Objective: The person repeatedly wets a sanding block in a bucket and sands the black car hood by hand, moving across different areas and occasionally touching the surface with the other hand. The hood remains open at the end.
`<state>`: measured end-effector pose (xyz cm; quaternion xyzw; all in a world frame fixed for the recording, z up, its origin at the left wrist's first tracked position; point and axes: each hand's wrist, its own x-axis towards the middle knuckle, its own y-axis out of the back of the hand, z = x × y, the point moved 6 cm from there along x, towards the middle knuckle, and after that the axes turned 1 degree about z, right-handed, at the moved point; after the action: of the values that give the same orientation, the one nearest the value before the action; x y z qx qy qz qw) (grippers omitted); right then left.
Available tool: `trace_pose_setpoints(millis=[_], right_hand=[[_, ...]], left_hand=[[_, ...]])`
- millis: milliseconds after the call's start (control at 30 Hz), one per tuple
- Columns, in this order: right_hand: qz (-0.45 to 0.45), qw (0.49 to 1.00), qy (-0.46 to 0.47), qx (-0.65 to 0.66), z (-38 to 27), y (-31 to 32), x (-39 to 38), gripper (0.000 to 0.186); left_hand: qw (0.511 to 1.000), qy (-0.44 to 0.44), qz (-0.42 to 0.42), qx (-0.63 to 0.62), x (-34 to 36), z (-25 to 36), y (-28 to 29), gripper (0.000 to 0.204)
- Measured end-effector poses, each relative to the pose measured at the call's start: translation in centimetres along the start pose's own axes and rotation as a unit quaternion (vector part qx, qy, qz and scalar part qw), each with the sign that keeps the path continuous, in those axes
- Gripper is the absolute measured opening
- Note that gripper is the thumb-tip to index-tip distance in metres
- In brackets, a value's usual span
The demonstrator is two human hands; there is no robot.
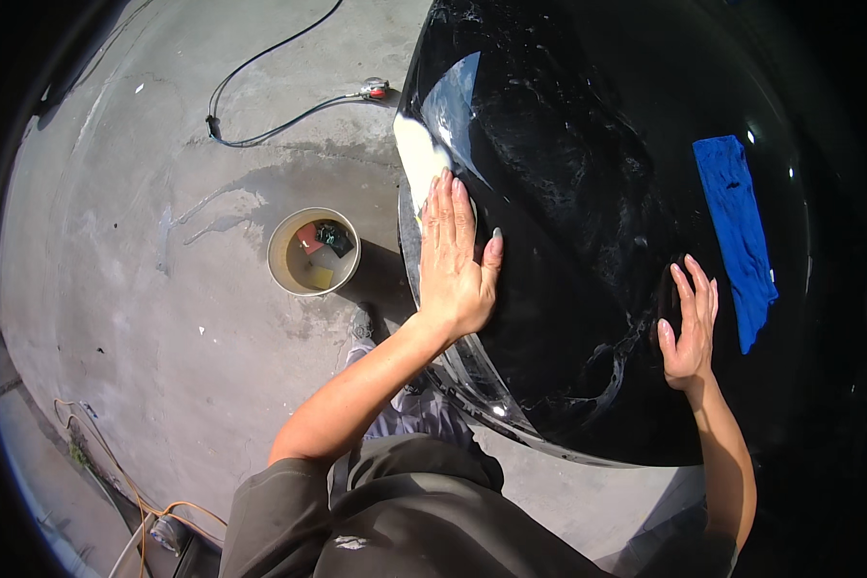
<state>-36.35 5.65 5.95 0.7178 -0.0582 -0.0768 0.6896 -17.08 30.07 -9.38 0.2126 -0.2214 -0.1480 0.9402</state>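
My left hand (455, 275) lies flat along the left edge of a glossy black car body panel (568, 250), fingers together and thumb apart. Its fingertips reach a bright white patch (416, 154) on that edge, and nothing is held in it. Farther right, my right hand (692, 323) is spread with its palm toward the same panel; whether it touches all along I cannot tell. A folded blue cloth (735, 236) lies on the panel just right of that hand. Whitish smears streak the black surface between the two hands.
On the concrete floor to the left stands a round bucket (275, 252) of water with several coloured pads in it. Beyond it lies a small power tool (375, 89) on a dark hose (260, 140). An orange cord (143, 503) runs along the lower left.
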Motion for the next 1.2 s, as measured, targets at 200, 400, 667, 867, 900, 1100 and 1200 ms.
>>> trace_pose_setpoints(millis=[200, 400, 667, 867, 900, 1100, 1200], right_hand=[[0.01, 1.0, 0.011, -0.012, 0.0, 0.0, -0.3, 0.072], [0.019, 1.0, 0.014, -0.009, 0.3, -0.2, -0.6, 0.071], [0.004, 1.0, 0.004, -0.024, 0.1, -0.4, -0.1, 0.076], [0.0, 1.0, 0.017, -0.015, 0.0, -0.3, 0.2, 0.073], [-0.007, 1.0, 0.004, -0.02, 0.3, -0.4, 0.3, 0.073], [-0.005, 1.0, 0.012, -0.02, 0.3, -0.4, 0.0, 0.074], [-0.001, 1.0, 0.013, -0.023, 0.4, -0.3, 0.0, 0.074]], left_hand=[[0.991, -0.082, -0.109, 0.021, -6.8, -0.6, -1.9, 0.081], [0.998, -0.009, 0.061, 0.015, 6.7, -1.0, 1.3, 0.071], [0.975, -0.122, -0.184, -0.014, -6.8, 3.3, -0.5, 0.081], [0.986, -0.137, -0.092, -0.035, 4.3, -7.0, 0.8, 0.071], [0.988, -0.129, -0.07, -0.051, 6.7, -8.2, 1.2, 0.069], [0.988, -0.047, 0.0, -0.15, 12.7, -9.1, 2.7, 0.069], [0.985, -0.088, 0.003, -0.147, 4.9, -3.6, 3.5, 0.071]])
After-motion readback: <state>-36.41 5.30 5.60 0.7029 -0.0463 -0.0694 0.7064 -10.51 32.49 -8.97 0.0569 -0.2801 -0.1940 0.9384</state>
